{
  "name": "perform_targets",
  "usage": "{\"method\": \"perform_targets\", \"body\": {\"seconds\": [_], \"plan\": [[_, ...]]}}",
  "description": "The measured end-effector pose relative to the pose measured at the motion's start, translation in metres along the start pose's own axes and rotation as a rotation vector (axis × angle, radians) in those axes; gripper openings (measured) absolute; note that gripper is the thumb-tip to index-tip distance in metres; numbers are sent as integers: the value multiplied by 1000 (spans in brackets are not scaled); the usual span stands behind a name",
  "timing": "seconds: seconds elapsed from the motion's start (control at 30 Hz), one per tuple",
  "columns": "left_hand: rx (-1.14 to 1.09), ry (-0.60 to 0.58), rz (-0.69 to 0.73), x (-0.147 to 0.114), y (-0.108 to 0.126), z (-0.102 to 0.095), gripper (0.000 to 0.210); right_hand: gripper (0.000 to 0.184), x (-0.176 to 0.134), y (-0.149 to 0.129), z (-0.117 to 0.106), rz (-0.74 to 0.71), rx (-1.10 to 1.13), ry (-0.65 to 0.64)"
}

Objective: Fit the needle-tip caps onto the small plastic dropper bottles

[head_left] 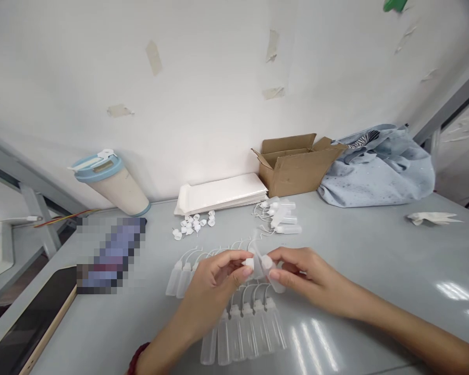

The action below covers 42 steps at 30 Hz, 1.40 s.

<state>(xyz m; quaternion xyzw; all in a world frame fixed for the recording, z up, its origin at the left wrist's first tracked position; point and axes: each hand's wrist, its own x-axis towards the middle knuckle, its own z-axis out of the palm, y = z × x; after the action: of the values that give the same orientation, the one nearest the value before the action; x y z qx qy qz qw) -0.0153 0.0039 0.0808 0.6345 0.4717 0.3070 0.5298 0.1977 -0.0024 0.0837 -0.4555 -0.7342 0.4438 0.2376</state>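
My left hand (214,281) pinches a small white cap (249,263) between thumb and fingertips. Close beside it, my right hand (312,276) grips a small translucent squeeze bottle (276,283), tilted, with its white top toward the cap. Under and in front of my hands lies a row of similar bottles (247,333) with thin looped straps. Another row of bottles (174,278) is partly hidden behind my left hand. Several more bottles (289,219) lie loosely beyond my right hand. A scatter of loose white caps (193,225) sits beyond my left hand.
Against the wall are a stack of white packets (222,194), an open cardboard box (300,169) and a light blue cloth bag (379,174). At left stand a blue-lidded tumbler (117,185) and a dark-screened device (35,317). A crumpled tissue (432,217) lies at right.
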Motion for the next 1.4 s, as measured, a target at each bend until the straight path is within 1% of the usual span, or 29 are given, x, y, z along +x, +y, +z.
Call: {"method": "perform_targets", "body": {"seconds": [0.07,0.13,0.23,0.37,0.47,0.57,0.63,0.77,0.83,0.9,1.07,1.13,1.17,1.2,1.23,1.27,1.33,1.4], "plan": [[-12,-22,4,-2,0,0,23,33,-1,-3,3,-14,108,-68],[4,-30,14,-3,0,-2,23,34,-1,-3,6,-19,194,-98],[63,-33,58,-6,2,-4,21,37,1,0,10,35,321,-96],[218,-2,148,-7,3,-1,18,40,3,7,14,129,461,-56],[251,25,171,-6,1,5,17,34,4,7,16,119,470,-29],[232,19,129,-6,-2,9,18,30,3,6,17,114,452,-12],[211,0,109,-6,-4,10,19,30,3,5,17,135,487,-25],[215,7,200,-7,-5,11,18,31,4,5,14,230,620,-84],[215,23,225,-7,-5,11,18,32,5,6,12,258,638,-111],[180,8,165,-6,-3,11,18,30,6,6,12,254,610,-109],[-59,-103,-135,-3,3,12,25,22,4,8,14,137,412,-39],[-109,-121,-204,-3,3,12,27,21,3,9,16,91,362,-36],[-109,-125,-208,-3,2,12,27,21,2,10,17,81,355,-41],[-93,-118,-185,-3,1,13,25,20,2,11,18,78,357,-48],[-57,-101,-132,-3,-1,14,22,20,2,12,18,83,369,-52],[-6,-69,-49,-4,-3,15,18,19,3,12,18,93,384,-50],[111,21,171,-4,-10,17,11,19,4,14,19,114,423,-38],[191,102,380,-5,-16,19,12,18,4,15,19,124,456,-32]]}}
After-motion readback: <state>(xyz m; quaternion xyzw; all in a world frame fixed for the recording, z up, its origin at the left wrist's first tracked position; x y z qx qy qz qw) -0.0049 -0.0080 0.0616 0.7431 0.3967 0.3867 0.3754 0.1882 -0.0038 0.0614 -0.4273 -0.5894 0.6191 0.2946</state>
